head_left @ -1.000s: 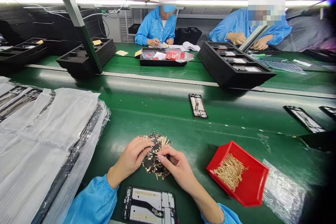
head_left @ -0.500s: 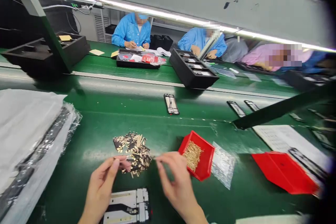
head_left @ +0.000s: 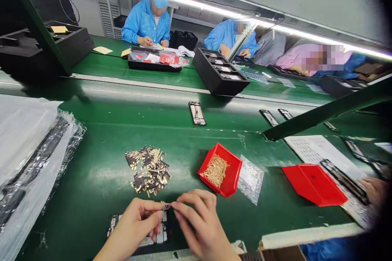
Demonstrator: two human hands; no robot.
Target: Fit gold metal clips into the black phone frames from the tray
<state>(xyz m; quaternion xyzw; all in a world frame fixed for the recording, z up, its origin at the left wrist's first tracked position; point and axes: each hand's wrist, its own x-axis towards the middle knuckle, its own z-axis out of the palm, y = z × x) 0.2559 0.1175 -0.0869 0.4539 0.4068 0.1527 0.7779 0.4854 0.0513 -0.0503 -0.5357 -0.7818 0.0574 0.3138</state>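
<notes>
My left hand (head_left: 137, 222) and my right hand (head_left: 197, 224) meet at the bottom middle, fingertips pinched together on a tiny dark part (head_left: 167, 205). Beneath them lies a phone frame (head_left: 159, 234), mostly hidden by the hands. Just beyond the fingers sits a pile of small gold-and-black parts (head_left: 149, 169) on the green bench (head_left: 101, 171). To the right of the pile stands a red bin (head_left: 221, 169) holding thin gold pieces.
White plastic-wrapped stacks (head_left: 29, 147) fill the left. A clear bag (head_left: 251, 178) lies beside the bin, a second red bin (head_left: 314, 184) farther right. Phone frames (head_left: 197, 113) ride the conveyor. A black tray (head_left: 219, 75) and seated co-workers are across; another person's hand (head_left: 375, 189) is at right.
The view swung right and down. My hands left the pile of parts, drew back toward me and came together over the phone frame, pinching a small part.
</notes>
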